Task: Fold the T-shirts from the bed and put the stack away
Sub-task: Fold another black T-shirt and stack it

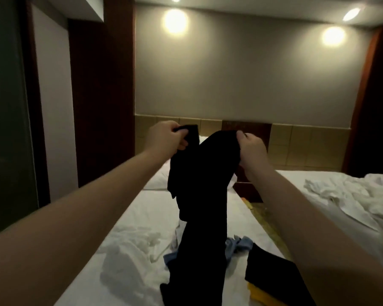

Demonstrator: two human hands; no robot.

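Observation:
A black T-shirt point(202, 195) hangs lifted above the white bed point(146, 219), its lower end trailing onto the sheet. My left hand point(168, 138) grips one top corner of it and my right hand point(250, 149) pinches the other top edge, both raised in front of me. On the sheet under the shirt lies a crumpled light blue garment point(241, 244). At the lower right sits a folded stack, a black shirt point(272, 274) on top of a yellow one point(260, 293).
A white pillow point(158, 178) lies at the head of the bed, by the tan headboard point(307, 146). A second bed point(349, 195) with rumpled white linen stands to the right, across a narrow gap. A dark wooden panel point(100, 96) and a glass door are on the left.

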